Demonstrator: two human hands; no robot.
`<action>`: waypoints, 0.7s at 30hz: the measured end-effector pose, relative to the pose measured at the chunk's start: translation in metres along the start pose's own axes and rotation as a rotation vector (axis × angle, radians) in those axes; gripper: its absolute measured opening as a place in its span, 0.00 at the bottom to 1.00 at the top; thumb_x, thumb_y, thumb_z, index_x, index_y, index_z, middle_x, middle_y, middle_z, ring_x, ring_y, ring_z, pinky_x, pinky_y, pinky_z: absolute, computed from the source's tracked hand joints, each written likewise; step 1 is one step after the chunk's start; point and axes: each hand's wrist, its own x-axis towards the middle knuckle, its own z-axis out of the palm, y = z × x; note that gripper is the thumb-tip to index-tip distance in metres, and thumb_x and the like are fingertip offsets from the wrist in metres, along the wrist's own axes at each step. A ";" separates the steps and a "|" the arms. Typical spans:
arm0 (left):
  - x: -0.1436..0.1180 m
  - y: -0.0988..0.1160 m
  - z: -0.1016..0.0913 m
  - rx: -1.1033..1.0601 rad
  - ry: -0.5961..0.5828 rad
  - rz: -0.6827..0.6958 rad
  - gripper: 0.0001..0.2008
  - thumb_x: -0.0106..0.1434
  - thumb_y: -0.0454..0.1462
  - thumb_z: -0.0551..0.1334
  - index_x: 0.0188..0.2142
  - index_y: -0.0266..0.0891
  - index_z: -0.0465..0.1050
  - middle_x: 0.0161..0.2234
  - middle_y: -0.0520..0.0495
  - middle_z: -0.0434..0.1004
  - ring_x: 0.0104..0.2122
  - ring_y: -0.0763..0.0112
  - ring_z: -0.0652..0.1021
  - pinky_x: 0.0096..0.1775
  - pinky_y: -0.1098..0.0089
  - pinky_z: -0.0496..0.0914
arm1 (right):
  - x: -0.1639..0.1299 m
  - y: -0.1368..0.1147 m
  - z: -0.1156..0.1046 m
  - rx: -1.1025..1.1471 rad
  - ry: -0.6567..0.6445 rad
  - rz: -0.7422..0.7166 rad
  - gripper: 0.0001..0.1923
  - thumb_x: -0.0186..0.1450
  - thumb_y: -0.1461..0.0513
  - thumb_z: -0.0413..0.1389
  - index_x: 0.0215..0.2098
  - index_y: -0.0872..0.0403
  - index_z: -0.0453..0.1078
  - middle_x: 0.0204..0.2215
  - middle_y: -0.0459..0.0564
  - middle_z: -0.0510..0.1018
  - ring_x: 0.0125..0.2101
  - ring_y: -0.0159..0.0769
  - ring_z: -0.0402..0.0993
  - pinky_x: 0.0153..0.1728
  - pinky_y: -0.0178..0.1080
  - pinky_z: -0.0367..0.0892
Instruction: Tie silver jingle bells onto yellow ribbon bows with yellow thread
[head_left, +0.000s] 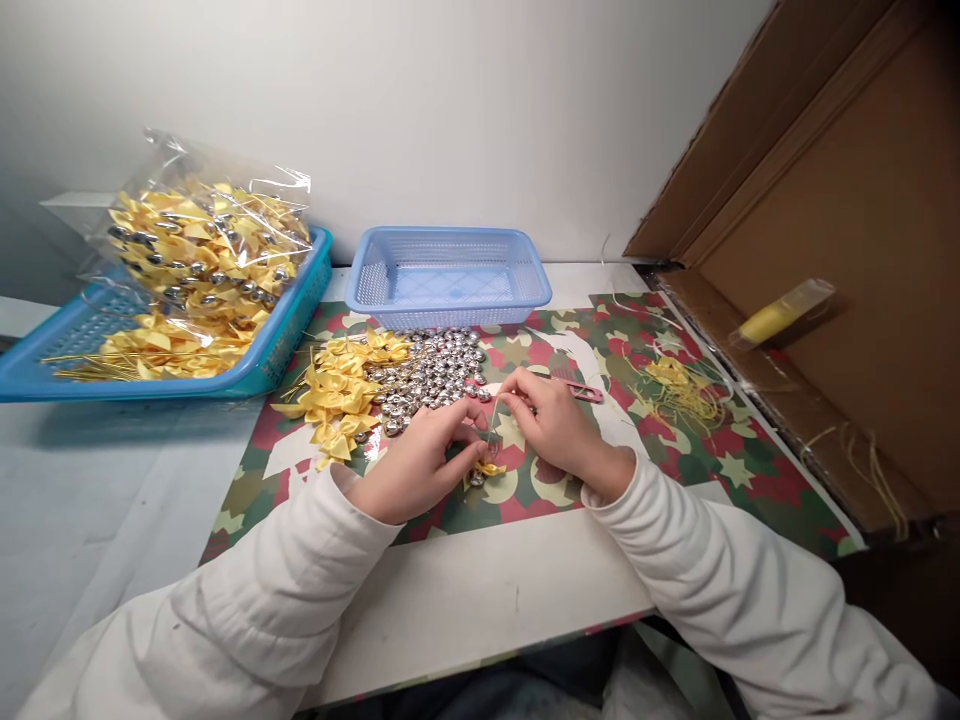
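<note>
My left hand (431, 455) is closed, its thumb and fingertips pinching a yellow ribbon bow (491, 468). A silver jingle bell (476, 479) hangs just under that bow. With thumb and forefinger pressed together, my right hand (553, 422) grips a thin tie (493, 418) that runs down towards the bow; whether it is wire or thread I cannot tell. Just beyond my left hand are a heap of silver bells (439, 365) and a pile of yellow bows (337, 385) with gold wire stems. Pink-handled snips (581, 388) lie beside my right hand.
A blue basket (450, 315) stands at the back. On the left, another blue basket (281, 345) holds bows and a clear bag (210, 240) of bows with bells. Yellow thread scraps (679, 395) lie right, near a cardboard box (817, 200) with a yellow tube (784, 312).
</note>
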 end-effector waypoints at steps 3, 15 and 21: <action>0.000 0.000 0.000 -0.027 -0.004 0.010 0.03 0.64 0.33 0.56 0.35 0.42 0.61 0.29 0.54 0.81 0.31 0.69 0.79 0.38 0.69 0.64 | -0.001 -0.001 0.001 0.011 -0.019 -0.007 0.06 0.67 0.66 0.47 0.32 0.54 0.63 0.23 0.43 0.70 0.22 0.29 0.64 0.28 0.32 0.57; -0.001 -0.004 -0.001 0.009 0.015 0.062 0.05 0.60 0.33 0.58 0.36 0.42 0.63 0.31 0.52 0.77 0.33 0.69 0.77 0.36 0.70 0.66 | -0.002 -0.003 0.000 0.002 0.018 0.006 0.06 0.67 0.65 0.49 0.32 0.54 0.64 0.20 0.40 0.68 0.17 0.26 0.60 0.24 0.31 0.56; -0.001 -0.002 -0.001 0.011 -0.013 0.067 0.05 0.61 0.33 0.58 0.35 0.42 0.61 0.31 0.53 0.77 0.32 0.70 0.77 0.38 0.69 0.66 | -0.003 -0.002 0.001 -0.099 0.086 -0.034 0.06 0.66 0.66 0.49 0.30 0.54 0.64 0.18 0.41 0.68 0.16 0.27 0.59 0.22 0.31 0.54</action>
